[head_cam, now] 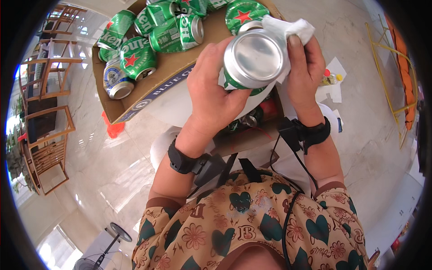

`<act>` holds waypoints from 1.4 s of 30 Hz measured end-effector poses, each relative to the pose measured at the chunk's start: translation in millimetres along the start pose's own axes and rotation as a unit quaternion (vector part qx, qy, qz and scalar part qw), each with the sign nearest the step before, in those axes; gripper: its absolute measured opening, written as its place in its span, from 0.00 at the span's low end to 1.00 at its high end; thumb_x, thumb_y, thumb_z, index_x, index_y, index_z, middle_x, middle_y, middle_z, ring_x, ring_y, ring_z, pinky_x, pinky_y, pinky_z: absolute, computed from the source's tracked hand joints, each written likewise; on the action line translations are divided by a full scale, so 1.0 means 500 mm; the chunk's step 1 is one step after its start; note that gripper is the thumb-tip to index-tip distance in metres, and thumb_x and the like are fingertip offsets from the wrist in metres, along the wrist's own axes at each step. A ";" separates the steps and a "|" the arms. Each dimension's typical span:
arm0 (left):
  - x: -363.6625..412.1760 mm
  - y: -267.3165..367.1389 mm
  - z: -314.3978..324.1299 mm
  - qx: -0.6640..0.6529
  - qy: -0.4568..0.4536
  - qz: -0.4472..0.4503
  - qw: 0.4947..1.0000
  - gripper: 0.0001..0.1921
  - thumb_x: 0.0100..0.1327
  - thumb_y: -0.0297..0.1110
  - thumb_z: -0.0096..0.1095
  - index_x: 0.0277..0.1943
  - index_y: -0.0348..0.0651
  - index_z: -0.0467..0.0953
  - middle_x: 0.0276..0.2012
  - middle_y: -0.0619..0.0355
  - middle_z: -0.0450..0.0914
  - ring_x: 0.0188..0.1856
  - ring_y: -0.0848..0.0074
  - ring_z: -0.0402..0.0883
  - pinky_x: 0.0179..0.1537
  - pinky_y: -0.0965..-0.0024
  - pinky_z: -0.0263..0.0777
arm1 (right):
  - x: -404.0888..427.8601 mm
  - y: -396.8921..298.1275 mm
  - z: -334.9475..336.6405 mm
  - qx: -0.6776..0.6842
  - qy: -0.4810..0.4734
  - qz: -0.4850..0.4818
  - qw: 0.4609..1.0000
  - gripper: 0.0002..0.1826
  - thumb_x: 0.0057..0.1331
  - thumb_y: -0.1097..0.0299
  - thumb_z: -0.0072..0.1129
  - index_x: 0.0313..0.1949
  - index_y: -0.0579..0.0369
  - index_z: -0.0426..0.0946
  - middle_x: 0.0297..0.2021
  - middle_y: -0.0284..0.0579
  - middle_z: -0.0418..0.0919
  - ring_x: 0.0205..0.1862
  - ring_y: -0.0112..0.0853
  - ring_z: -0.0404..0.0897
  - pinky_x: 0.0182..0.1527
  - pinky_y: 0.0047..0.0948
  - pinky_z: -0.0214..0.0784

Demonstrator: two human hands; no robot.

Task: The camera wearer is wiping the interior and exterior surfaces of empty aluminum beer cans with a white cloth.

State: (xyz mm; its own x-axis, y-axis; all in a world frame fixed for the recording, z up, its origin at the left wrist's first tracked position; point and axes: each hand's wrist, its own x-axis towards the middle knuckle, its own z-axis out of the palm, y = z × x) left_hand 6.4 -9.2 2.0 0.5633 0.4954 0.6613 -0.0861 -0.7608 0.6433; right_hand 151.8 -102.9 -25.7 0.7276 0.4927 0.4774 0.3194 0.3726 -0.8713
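Note:
My left hand (212,84) is wrapped around a green and silver aluminium can (258,55), its bare metal end tilted up towards me. With my right hand (303,67) I pinch a white tissue or cloth (300,28), which lies against the can's right side. Just beyond both hands is an open cardboard box (168,77) bearing printed writing. Inside it lie several crushed green Heineken cans (173,33) and a blue and white can (116,79). Another green can (246,15) rests at the box's right, partly hidden behind the held can.
Below my hands, a lower cardboard box (248,143) holds dark cans (249,118). A white round surface (168,109) shows under the upper box. Red plastic (114,126) lies on the floor. Wooden chairs (50,130) stand left, a yellow metal frame (381,71) right. Cables (287,222) hang from my wrist straps.

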 end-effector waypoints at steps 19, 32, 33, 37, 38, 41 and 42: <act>-0.003 -0.032 0.020 0.061 -0.099 -0.071 0.991 0.21 0.51 0.23 0.64 0.51 0.37 0.74 0.38 0.50 0.81 0.39 0.64 0.81 0.43 0.69 0.72 | 0.017 -0.032 0.024 -0.167 -0.167 -0.135 0.962 0.11 0.64 0.72 0.55 0.44 0.62 0.75 0.46 0.49 0.72 0.51 0.37 0.72 0.50 0.31 0.65; 0.004 -0.040 0.013 -0.105 -0.075 -0.232 0.964 0.14 0.61 0.32 0.64 0.48 0.37 0.76 0.31 0.50 0.82 0.33 0.72 0.82 0.36 0.72 0.72 | 0.018 -0.024 0.017 0.239 -0.144 0.159 0.947 0.11 0.61 0.79 0.58 0.44 0.57 0.73 0.47 0.41 0.75 0.50 0.28 0.74 0.54 0.27 0.64; 0.003 -0.044 0.013 -0.104 -0.073 -0.232 0.964 0.14 0.61 0.32 0.64 0.48 0.37 0.76 0.31 0.50 0.82 0.33 0.72 0.82 0.36 0.72 0.72 | 0.019 -0.035 0.016 0.234 -0.152 0.162 0.946 0.11 0.61 0.79 0.58 0.43 0.57 0.74 0.49 0.42 0.75 0.52 0.30 0.73 0.56 0.29 0.63; 0.001 -0.038 0.008 -0.071 -0.082 -0.225 0.968 0.15 0.61 0.32 0.64 0.49 0.36 0.75 0.33 0.53 0.82 0.34 0.75 0.79 0.37 0.73 0.72 | 0.020 -0.031 0.026 0.022 -0.260 -0.014 0.965 0.11 0.61 0.75 0.60 0.44 0.59 0.75 0.52 0.44 0.73 0.54 0.31 0.72 0.56 0.29 0.61; 0.002 -0.033 0.008 -0.033 -0.101 -0.220 0.970 0.16 0.62 0.32 0.64 0.50 0.35 0.75 0.35 0.58 0.81 0.35 0.81 0.76 0.39 0.75 0.71 | 0.010 -0.013 0.031 0.036 -0.244 -0.018 0.969 0.11 0.63 0.72 0.59 0.44 0.59 0.76 0.50 0.45 0.73 0.52 0.31 0.73 0.53 0.26 0.62; 0.006 -0.030 0.008 -0.002 -0.092 -0.186 0.978 0.15 0.59 0.31 0.63 0.48 0.38 0.76 0.33 0.46 0.82 0.35 0.57 0.82 0.36 0.65 0.74 | 0.016 -0.013 0.037 -0.027 -0.246 -0.081 0.966 0.11 0.68 0.68 0.54 0.45 0.60 0.76 0.50 0.43 0.75 0.49 0.28 0.73 0.50 0.24 0.65; 0.005 -0.028 0.010 -0.004 -0.093 -0.186 0.978 0.15 0.59 0.31 0.63 0.48 0.38 0.76 0.33 0.46 0.82 0.35 0.57 0.82 0.36 0.65 0.74 | 0.012 -0.013 0.040 -0.029 -0.245 -0.081 0.966 0.11 0.68 0.68 0.54 0.45 0.60 0.76 0.50 0.43 0.75 0.49 0.28 0.73 0.50 0.24 0.65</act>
State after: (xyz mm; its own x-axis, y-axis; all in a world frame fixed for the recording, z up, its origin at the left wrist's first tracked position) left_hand 13.0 0.6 -7.4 0.6968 0.6515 0.3000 0.1470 -0.5391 0.8293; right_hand 141.9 -86.9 -15.2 0.2955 0.7497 0.5921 0.4480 0.4387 -0.7790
